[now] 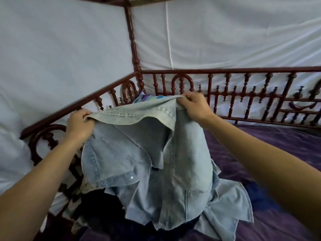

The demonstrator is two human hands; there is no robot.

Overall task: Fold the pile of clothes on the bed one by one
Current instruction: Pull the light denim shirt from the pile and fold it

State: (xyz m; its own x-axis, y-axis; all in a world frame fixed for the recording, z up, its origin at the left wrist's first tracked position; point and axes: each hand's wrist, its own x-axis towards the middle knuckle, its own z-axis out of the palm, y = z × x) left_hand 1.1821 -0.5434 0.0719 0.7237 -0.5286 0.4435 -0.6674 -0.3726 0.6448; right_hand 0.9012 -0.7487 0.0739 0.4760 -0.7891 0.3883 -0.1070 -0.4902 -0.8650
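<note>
A light blue denim shirt (147, 162) hangs in the air in front of me, collar side up, its tails draping down onto the pile. My left hand (79, 126) pinches the left end of the collar area. My right hand (194, 105) pinches the right end, a little higher. Under the shirt lies the pile of clothes (97, 206), with dark garments and a black-and-white patterned piece showing at the lower left.
The bed has a purple cover (269, 153). A carved dark red wooden rail (243, 94) runs along the back and left side, with a tall post (133, 49) at the corner. A striped pillow (147, 99) peeks out behind the shirt. White netting hangs beyond the rail.
</note>
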